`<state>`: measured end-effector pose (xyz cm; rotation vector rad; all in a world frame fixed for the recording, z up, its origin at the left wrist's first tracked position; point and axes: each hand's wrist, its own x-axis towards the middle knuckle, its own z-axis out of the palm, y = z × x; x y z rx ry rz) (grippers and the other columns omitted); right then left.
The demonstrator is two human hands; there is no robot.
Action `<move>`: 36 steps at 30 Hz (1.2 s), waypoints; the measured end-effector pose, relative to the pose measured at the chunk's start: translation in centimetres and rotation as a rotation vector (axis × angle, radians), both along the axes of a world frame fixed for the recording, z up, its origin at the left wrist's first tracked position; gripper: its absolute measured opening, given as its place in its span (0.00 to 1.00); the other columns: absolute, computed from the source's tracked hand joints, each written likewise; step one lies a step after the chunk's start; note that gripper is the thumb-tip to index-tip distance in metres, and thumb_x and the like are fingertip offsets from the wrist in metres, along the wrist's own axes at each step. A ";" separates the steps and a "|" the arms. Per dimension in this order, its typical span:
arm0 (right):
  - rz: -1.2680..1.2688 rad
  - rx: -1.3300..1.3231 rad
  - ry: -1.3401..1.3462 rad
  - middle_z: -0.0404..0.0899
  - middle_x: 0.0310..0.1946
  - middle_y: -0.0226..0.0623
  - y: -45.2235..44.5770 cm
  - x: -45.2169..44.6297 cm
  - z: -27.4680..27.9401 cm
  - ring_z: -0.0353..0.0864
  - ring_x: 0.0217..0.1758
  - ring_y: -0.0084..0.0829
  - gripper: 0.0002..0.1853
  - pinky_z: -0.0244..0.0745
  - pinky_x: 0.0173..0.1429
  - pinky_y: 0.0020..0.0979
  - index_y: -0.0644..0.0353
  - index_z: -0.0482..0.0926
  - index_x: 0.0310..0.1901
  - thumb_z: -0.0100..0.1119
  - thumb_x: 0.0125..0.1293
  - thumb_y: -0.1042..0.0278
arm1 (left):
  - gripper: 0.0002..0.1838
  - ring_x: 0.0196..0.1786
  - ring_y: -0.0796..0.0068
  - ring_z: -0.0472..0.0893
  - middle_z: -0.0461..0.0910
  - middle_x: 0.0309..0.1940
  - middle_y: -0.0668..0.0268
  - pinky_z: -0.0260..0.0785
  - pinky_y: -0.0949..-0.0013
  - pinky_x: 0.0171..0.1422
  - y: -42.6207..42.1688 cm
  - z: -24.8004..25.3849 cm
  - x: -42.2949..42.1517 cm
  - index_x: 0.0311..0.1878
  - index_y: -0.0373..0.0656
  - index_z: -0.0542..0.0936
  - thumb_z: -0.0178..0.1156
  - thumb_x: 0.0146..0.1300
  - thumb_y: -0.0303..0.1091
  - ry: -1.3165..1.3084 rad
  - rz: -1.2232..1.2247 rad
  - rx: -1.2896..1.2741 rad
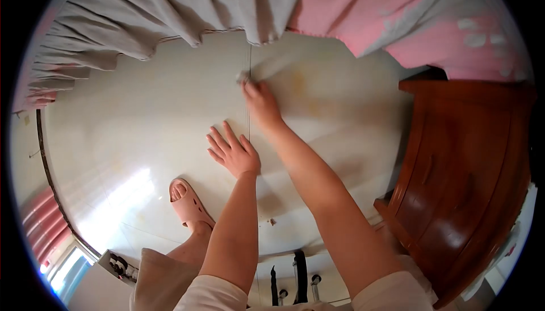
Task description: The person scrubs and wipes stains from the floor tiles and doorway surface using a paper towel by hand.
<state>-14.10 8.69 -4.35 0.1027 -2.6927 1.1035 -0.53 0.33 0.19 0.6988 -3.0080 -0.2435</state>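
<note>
My left hand [233, 153] lies with its fingers spread on the pale tiled floor [142, 101], holding nothing. Ahead of it and to the right, my right hand [261, 102] is closed around a small greyish-white wad [243, 77], pressed low at the floor by a tile joint. Motion blur and its small size keep me from telling what the wad is made of. Yellowish marks [304, 87] show on the tiles to the right of this hand.
A grey bed skirt [187, 4] and a pink patterned cloth [363, 16] hang along the far side. On the right stands a reddish-brown wooden cabinet [454, 158]. My foot in a pink slipper [186, 204] is at lower left. A small brown scrap [272, 222] lies behind my hands.
</note>
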 end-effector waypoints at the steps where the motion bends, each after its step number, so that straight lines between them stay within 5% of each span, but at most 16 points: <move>1: 0.185 0.073 -0.035 0.79 0.43 0.44 -0.6 0.3 0.2 0.79 0.46 0.43 0.14 0.78 0.51 0.45 0.53 0.81 0.53 0.57 0.67 0.68 | 0.31 0.83 0.52 0.42 0.46 0.81 0.57 0.30 0.43 0.82 0.0 0.2 0.0 0.79 0.55 0.55 0.42 0.75 0.45 -0.012 -0.003 0.012; 3: 0.288 0.024 0.085 0.81 0.45 0.39 4.8 -1.1 0.4 0.78 0.49 0.39 0.20 0.78 0.54 0.41 0.53 0.82 0.57 0.53 0.64 0.75 | 0.31 0.83 0.52 0.41 0.46 0.81 0.56 0.30 0.43 0.82 -0.2 0.4 0.2 0.79 0.55 0.56 0.43 0.74 0.45 -0.042 -0.010 0.039; 4: 0.191 0.125 0.263 0.82 0.45 0.42 9.0 -2.9 -2.6 0.80 0.53 0.44 0.12 0.76 0.55 0.42 0.55 0.81 0.52 0.51 0.72 0.68 | 0.31 0.83 0.52 0.41 0.46 0.81 0.56 0.30 0.43 0.82 -0.2 0.5 0.2 0.79 0.55 0.56 0.43 0.74 0.45 -0.044 0.008 0.039; 5: -0.113 -0.038 -0.042 0.83 0.46 0.41 13.9 -4.8 -2.2 0.81 0.53 0.42 0.12 0.76 0.54 0.38 0.59 0.81 0.49 0.50 0.72 0.68 | 0.32 0.83 0.51 0.41 0.46 0.81 0.56 0.30 0.43 0.82 -0.3 0.5 0.3 0.79 0.55 0.56 0.44 0.74 0.45 -0.050 0.003 0.046; 7: -0.414 0.963 -0.510 0.86 0.31 0.34 25.0 -8.3 -1.5 0.87 0.34 0.32 0.10 0.82 0.35 0.36 0.53 0.83 0.32 0.55 0.70 0.64 | 0.32 0.83 0.51 0.41 0.46 0.81 0.55 0.29 0.42 0.82 -0.4 0.2 0.2 0.79 0.55 0.56 0.44 0.73 0.45 -0.063 -0.002 0.049; 8: -0.514 1.068 -0.270 0.85 0.27 0.31 32.0 -8.5 -4.7 0.87 0.28 0.30 0.12 0.81 0.28 0.34 0.51 0.84 0.28 0.56 0.69 0.64 | 0.32 0.83 0.51 0.41 0.46 0.81 0.55 0.29 0.42 0.82 -0.5 0.2 0.0 0.79 0.55 0.56 0.44 0.73 0.45 -0.058 0.012 0.040; 10: -0.623 1.273 -0.609 0.87 0.30 0.34 36.8 -9.5 -2.8 0.89 0.35 0.35 0.09 0.83 0.31 0.30 0.49 0.86 0.35 0.56 0.68 0.62 | 0.32 0.83 0.51 0.40 0.46 0.81 0.55 0.28 0.43 0.82 -0.5 0.7 -0.1 0.79 0.54 0.56 0.44 0.73 0.45 -0.076 0.001 0.074; 11: -0.906 0.937 -0.258 0.87 0.34 0.35 39.7 -10.2 -7.9 0.89 0.36 0.33 0.10 0.82 0.33 0.32 0.49 0.86 0.39 0.55 0.70 0.61 | 0.32 0.83 0.51 0.40 0.45 0.81 0.55 0.28 0.43 0.82 -0.5 0.8 -0.1 0.79 0.54 0.55 0.43 0.73 0.44 -0.086 0.007 0.092; 14: -0.859 0.642 -0.129 0.87 0.39 0.37 30.5 -11.5 -6.1 0.87 0.41 0.34 0.11 0.81 0.39 0.32 0.54 0.85 0.44 0.53 0.71 0.63 | 0.32 0.83 0.51 0.39 0.44 0.81 0.55 0.27 0.43 0.82 -0.5 1.0 -0.1 0.80 0.54 0.55 0.43 0.74 0.44 -0.106 0.007 0.114; 17: -0.616 -0.430 0.056 0.86 0.47 0.40 18.6 -13.8 -5.1 0.85 0.47 0.35 0.13 0.79 0.48 0.31 0.61 0.82 0.51 0.51 0.73 0.66 | 0.32 0.83 0.51 0.39 0.44 0.81 0.55 0.27 0.43 0.82 -0.7 1.0 -0.1 0.80 0.55 0.55 0.43 0.74 0.44 -0.114 0.013 0.119; 23: 0.213 -0.072 -0.235 0.75 0.34 0.36 0.2 -6.3 1.1 0.74 0.35 0.35 0.11 0.72 0.48 0.37 0.52 0.83 0.52 0.58 0.71 0.65 | 0.32 0.83 0.51 0.40 0.44 0.81 0.56 0.28 0.43 0.82 -0.7 0.9 0.0 0.80 0.56 0.55 0.44 0.74 0.45 -0.104 0.015 0.132; 29: 0.764 0.308 0.050 0.76 0.41 0.39 5.3 0.7 -0.3 0.75 0.45 0.38 0.17 0.74 0.53 0.36 0.51 0.78 0.62 0.49 0.75 0.69 | 0.32 0.83 0.51 0.38 0.43 0.81 0.57 0.26 0.42 0.82 -1.2 0.6 0.2 0.80 0.57 0.55 0.44 0.74 0.45 -0.108 0.019 0.157; 31: 0.176 -0.274 -0.500 0.77 0.39 0.41 6.2 -5.1 4.1 0.76 0.43 0.40 0.16 0.72 0.54 0.37 0.62 0.79 0.58 0.52 0.75 0.64 | 0.32 0.83 0.51 0.38 0.42 0.82 0.57 0.26 0.42 0.82 -1.2 0.4 0.2 0.80 0.57 0.55 0.44 0.74 0.45 -0.121 0.021 0.165; 33: 0.009 0.068 0.048 0.78 0.40 0.45 8.4 -10.8 -0.3 0.76 0.43 0.43 0.17 0.70 0.51 0.39 0.64 0.79 0.49 0.55 0.74 0.56 | 0.31 0.83 0.53 0.37 0.40 0.82 0.59 0.24 0.43 0.82 -1.0 0.7 0.1 0.80 0.58 0.54 0.43 0.75 0.45 -0.135 0.026 0.178; 35: -0.095 0.050 0.193 0.79 0.44 0.47 5.9 -11.5 -0.5 0.76 0.45 0.46 0.18 0.70 0.51 0.43 0.63 0.78 0.48 0.54 0.74 0.53 | 0.31 0.83 0.54 0.37 0.41 0.82 0.59 0.24 0.43 0.82 -1.2 0.8 0.3 0.80 0.58 0.54 0.43 0.75 0.45 -0.142 0.025 0.161; 36: -0.072 -0.091 -0.019 0.79 0.46 0.49 2.5 -10.7 0.6 0.77 0.47 0.49 0.18 0.71 0.53 0.44 0.61 0.78 0.50 0.53 0.74 0.53 | 0.31 0.83 0.54 0.37 0.42 0.82 0.59 0.25 0.43 0.82 -1.0 0.8 0.2 0.80 0.59 0.54 0.43 0.75 0.46 -0.130 0.028 0.155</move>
